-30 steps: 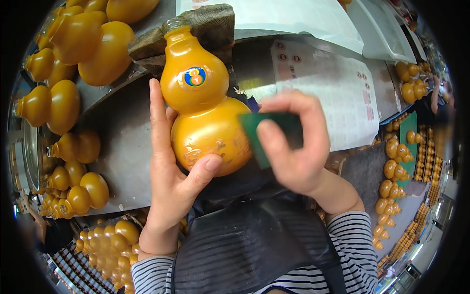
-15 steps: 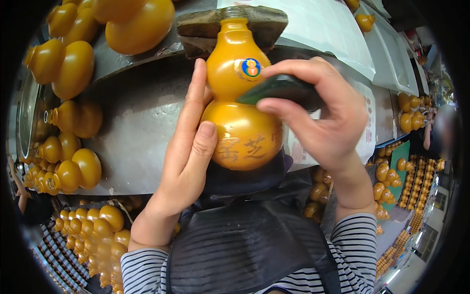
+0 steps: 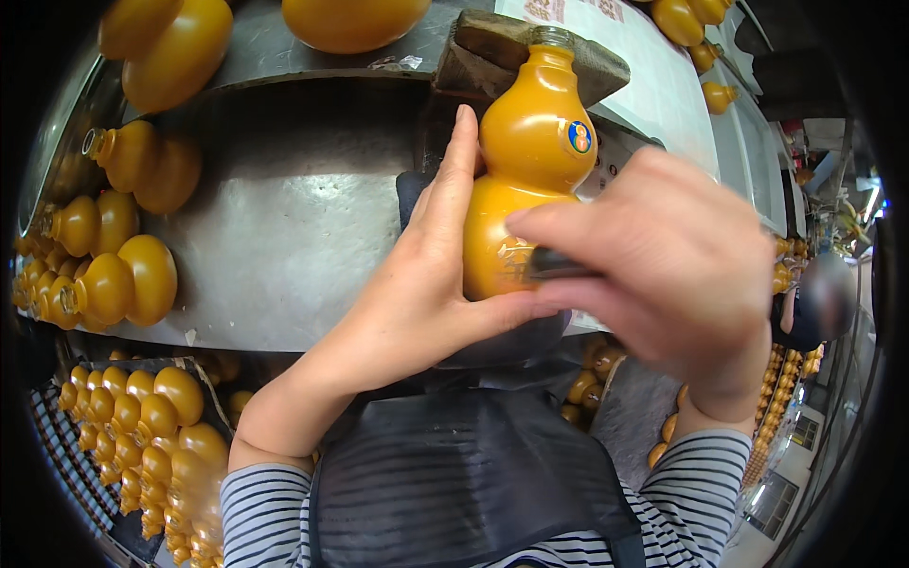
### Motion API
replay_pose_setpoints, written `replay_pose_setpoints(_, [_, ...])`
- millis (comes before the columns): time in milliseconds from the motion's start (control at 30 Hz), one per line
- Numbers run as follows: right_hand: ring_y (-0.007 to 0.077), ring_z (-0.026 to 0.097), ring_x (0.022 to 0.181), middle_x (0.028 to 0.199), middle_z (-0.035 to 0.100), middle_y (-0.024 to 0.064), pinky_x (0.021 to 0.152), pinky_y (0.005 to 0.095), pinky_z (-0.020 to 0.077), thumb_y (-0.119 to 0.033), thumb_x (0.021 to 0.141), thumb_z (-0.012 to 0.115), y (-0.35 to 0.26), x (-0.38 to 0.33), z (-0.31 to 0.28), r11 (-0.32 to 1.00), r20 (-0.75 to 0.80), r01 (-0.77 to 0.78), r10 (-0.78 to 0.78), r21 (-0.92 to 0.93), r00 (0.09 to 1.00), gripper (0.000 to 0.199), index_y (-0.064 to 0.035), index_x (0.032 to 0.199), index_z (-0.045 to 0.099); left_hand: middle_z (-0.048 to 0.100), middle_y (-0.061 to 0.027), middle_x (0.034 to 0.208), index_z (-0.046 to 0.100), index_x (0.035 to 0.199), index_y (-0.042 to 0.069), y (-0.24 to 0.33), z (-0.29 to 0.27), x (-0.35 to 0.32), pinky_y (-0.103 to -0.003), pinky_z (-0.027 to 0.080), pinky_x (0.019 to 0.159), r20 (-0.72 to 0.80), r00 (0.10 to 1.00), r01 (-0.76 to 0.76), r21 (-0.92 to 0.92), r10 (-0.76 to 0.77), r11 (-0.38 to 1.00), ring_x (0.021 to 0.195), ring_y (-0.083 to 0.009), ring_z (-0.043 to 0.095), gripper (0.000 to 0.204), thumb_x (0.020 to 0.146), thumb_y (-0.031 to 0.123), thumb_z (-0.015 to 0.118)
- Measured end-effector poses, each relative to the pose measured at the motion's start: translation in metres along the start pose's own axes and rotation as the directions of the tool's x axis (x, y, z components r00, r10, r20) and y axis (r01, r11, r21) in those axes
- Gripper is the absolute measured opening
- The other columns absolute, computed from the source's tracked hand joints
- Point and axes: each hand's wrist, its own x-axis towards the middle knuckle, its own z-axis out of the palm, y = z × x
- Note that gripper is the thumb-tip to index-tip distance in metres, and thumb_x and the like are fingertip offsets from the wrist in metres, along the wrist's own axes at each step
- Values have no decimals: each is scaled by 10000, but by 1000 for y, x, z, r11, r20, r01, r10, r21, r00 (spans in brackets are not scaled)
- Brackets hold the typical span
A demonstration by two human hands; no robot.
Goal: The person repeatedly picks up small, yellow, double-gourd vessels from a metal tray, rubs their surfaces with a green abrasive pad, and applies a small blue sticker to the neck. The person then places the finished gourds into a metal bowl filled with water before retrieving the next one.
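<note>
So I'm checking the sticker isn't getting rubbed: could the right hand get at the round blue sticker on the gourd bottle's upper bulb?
Probably yes. The round blue sticker faces the right hand, uncovered; the left hand grips the gourd bottle on the other side.

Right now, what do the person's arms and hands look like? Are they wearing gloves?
No gloves. The left hand and right hand are both bare, with bare forearms. The sleeves have thin black and white stripes and are pushed up above the wrists. No rings or watch show. The right hand looks blurry.
</note>
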Motion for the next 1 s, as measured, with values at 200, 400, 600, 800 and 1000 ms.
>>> replay_pose_setpoints(200, [253, 610, 702, 807, 650, 102, 636, 325, 485, 5, 658, 759, 2, 5, 34, 998, -195, 16, -26, -56, 980, 308, 1, 954, 676, 131, -189, 1570, 55, 1528, 26, -7, 1, 0, -384, 220, 1148, 1, 999, -41, -308, 43, 951, 1437, -277, 206, 1082, 798, 452, 730])
replay_pose_setpoints(400, [144, 595, 789, 869, 670, 32, 594, 274, 450, -73, 675, 739, -32, -66, 53, 959, -261, 34, -110, -281, 959, 247, -67, 921, 727, 166, -206, 1555, 35, 1526, 15, -2, 0, 1, -374, 178, 1158, 88, 995, -5, -373, 41, 928, 1436, -288, 199, 983, 895, 740, 241])
replay_pose_setpoints(600, [102, 575, 773, 894, 675, 1, 548, 224, 355, -81, 677, 729, -48, -61, 81, 960, -335, 90, -179, -267, 925, 201, -90, 878, 730, 144, -208, 1562, 18, 1520, 0, -7, -1, 3, -379, 177, 1159, 83, 995, -19, -383, 55, 924, 1438, -286, 190, 1021, 870, 766, 196])
replay_pose_setpoints(800, [89, 564, 744, 847, 668, -18, 562, 213, 352, -86, 676, 740, -39, -71, 103, 940, -434, 84, -230, -329, 871, 112, -119, 781, 720, 174, -213, 1550, 5, 1509, -28, -11, 1, 2, -360, 191, 1154, 61, 993, -69, -407, 102, 911, 1434, -289, 203, 870, 971, 623, 214])
replay_pose_setpoints(1000, [115, 613, 790, 873, 690, -38, 621, 241, 394, -86, 696, 737, -31, -89, 86, 944, -462, 91, -237, -317, 855, 110, -161, 738, 668, 174, -198, 1555, 34, 1515, -19, -14, -1, 2, -358, 147, 1160, 51, 996, -49, -331, 69, 942, 1447, -275, 165, 867, 971, 621, 249])
